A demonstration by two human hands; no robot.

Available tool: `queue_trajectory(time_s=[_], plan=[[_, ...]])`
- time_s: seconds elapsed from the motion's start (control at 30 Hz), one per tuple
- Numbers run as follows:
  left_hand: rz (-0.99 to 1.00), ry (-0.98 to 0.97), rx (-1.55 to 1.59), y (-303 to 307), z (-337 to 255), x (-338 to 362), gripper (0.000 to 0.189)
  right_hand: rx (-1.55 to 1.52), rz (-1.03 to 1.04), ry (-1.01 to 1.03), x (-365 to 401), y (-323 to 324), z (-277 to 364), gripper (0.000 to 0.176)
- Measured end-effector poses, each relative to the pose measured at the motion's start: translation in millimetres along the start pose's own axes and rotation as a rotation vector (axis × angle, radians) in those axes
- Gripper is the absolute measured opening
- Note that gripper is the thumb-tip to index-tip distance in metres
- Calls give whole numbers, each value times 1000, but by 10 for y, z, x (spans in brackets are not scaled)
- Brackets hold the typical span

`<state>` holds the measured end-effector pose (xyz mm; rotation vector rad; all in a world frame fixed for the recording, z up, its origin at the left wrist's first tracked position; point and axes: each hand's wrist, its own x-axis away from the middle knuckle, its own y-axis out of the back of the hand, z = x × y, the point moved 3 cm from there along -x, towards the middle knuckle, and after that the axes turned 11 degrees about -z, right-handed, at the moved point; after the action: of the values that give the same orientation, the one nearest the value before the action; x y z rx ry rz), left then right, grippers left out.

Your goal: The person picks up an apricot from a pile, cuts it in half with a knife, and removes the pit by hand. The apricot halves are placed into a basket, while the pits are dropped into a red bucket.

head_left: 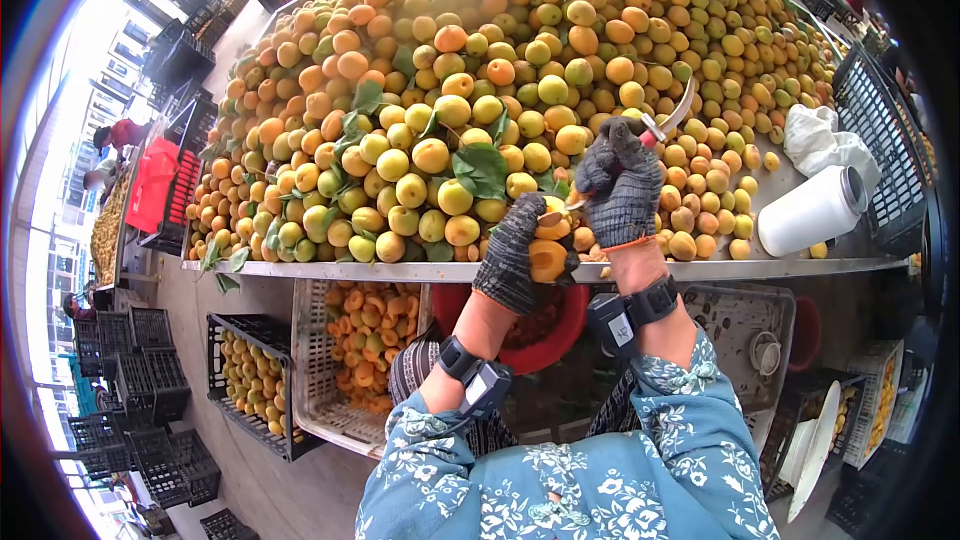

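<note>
My left hand [510, 258], in a dark knitted glove, is closed around a cut apricot [547, 260] with its orange flesh showing, just over the table's front edge. Close beside it, my gloved right hand [622, 185] grips a knife [678, 112]; its curved metal part and a bit of red show above the fist. Between the hands, another piece of apricot flesh [554, 216] shows at the left fingertips. A large heap of whole apricots [430, 155] with some green leaves [480, 170] rises in front of both hands.
Below the table edge [400, 271] are a red tub [570, 325] and a pale crate [310, 360] of apricot halves. A black crate [285, 410] of apricots stands left. On the table's right lie a white container [805, 218] and white bag [815, 140].
</note>
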<state>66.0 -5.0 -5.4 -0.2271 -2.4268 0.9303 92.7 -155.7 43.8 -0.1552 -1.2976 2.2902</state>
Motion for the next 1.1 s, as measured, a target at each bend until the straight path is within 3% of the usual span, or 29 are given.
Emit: queue_trajectory(time_s=[0.07, 0.13, 0.2, 0.27, 0.33, 0.4, 0.47, 0.53, 0.6, 0.67, 0.7, 0.73, 0.8, 0.83, 0.87, 0.93, 0.97, 1.0, 1.07, 1.1], plan=[[-38, -45, 5, 27, -78, -5, 30, 145, 65, 78, 27, -41, 156, 13], [-55, -75, 7, 53, -151, -35, 28, 737, 202, 29, 43, -104, 140, 17], [-54, -91, 13, 78, -217, -80, 27, 847, 511, 387, 191, -190, -69, 25], [-61, -111, 21, 107, -282, -114, 25, 1108, 570, 253, 387, -271, -146, 31], [-92, -152, 32, 144, -352, -114, 24, 1296, 593, 311, 375, -255, -264, 33], [-118, -189, 2, 180, -424, -76, 25, 1194, 607, 395, 373, -223, -296, 29], [-181, -257, -62, 244, -516, -28, 28, 581, 285, -315, 389, -150, -289, 22], [-199, -370, -125, 301, -705, 33, 35, 444, 190, -363, 359, -147, -232, 16], [-34, -285, -169, 223, -953, 377, 36, 727, 256, -379, 242, -77, -134, 20], [-277, -409, -140, 466, -1156, 570, 38, 1215, 558, -92, 81, 54, -194, 27], [-212, -425, -141, 507, -1288, 716, 37, 1444, 644, -94, 105, 34, -110, 32], [-149, -440, -143, 579, -1416, 865, 36, 1535, 677, 126, 97, 80, -94, 30], [-373, -554, -139, 1047, -1584, 1022, 36, 1178, 403, 74, 90, 131, 4, 26], [-408, -567, -195, 1242, -1651, 1122, 34, 844, 250, -1, 31, 151, 25, 21], [-442, -580, -253, 1468, -1723, 1227, 31, 801, 54, -71, 135, -26, 278, 16], [-550, -684, -353, 2322, -1815, 1238, 27, 671, -92, 33, -110, 129, 386, 12], [-440, -677, -637, 2319, -1893, 1332, 23, 644, -162, 91, -176, 143, 456, 12], [-643, -602, -758, 2582, -1903, 1302, 23, 616, -233, 148, -247, 160, 525, 12], [-829, -699, -757, 2322, -1911, 1375, 18, 691, -233, 143, -446, 259, 657, 11], [-826, -698, -754, 2142, -1897, 1353, 18, 775, -257, 216, -566, 306, 693, 15]])
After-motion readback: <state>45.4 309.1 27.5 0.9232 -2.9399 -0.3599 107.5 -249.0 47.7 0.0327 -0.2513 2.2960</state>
